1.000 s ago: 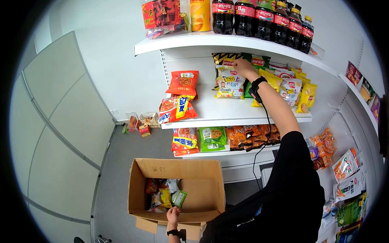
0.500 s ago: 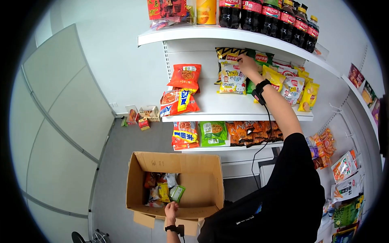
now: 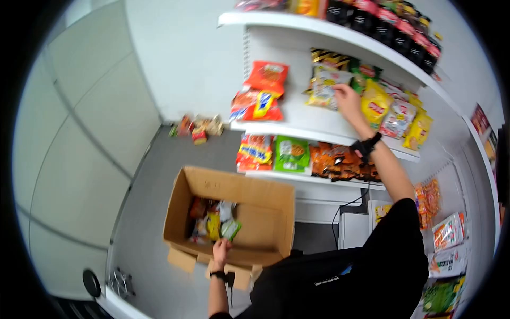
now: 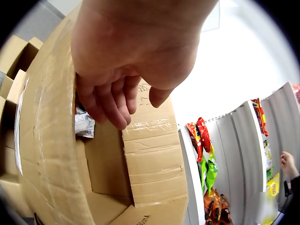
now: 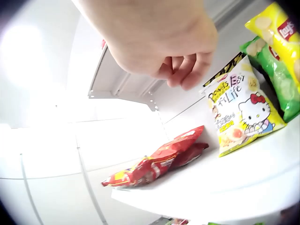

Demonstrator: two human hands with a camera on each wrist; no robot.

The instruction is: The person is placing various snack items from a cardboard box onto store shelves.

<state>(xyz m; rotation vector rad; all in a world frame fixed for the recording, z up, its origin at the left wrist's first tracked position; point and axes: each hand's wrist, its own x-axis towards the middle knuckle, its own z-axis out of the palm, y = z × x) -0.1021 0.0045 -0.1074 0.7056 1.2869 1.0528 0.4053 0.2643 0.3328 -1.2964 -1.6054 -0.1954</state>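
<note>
In the head view my right hand (image 3: 348,103) is at the middle shelf, overlapping the right side of a white-and-yellow chip bag (image 3: 324,91). The right wrist view shows its fingers loosely curled close to the upper corner of that bag (image 5: 236,110), with nothing seen between them. The bag stands upright, its cartoon cat facing out. My left hand (image 3: 221,250) hangs at the near rim of an open cardboard box (image 3: 260,223). Seen from the left wrist, its relaxed fingers (image 4: 108,105) dip over the rim, holding nothing. Several small snack packs (image 3: 213,226) lie inside the box.
Red noodle packs (image 3: 265,77) sit at the shelf's left end, and yellow chip bags (image 3: 376,103) on its right. Cola bottles (image 3: 385,26) line the shelf above. Green (image 3: 292,154) and orange packs lie below. A black cable (image 3: 336,218) hangs near my right arm.
My right hand has come down from the top of the white-and-yellow bag to its right side; the bag stays on the shelf. The head view has shifted and blurred. My left hand stays at the box.
</note>
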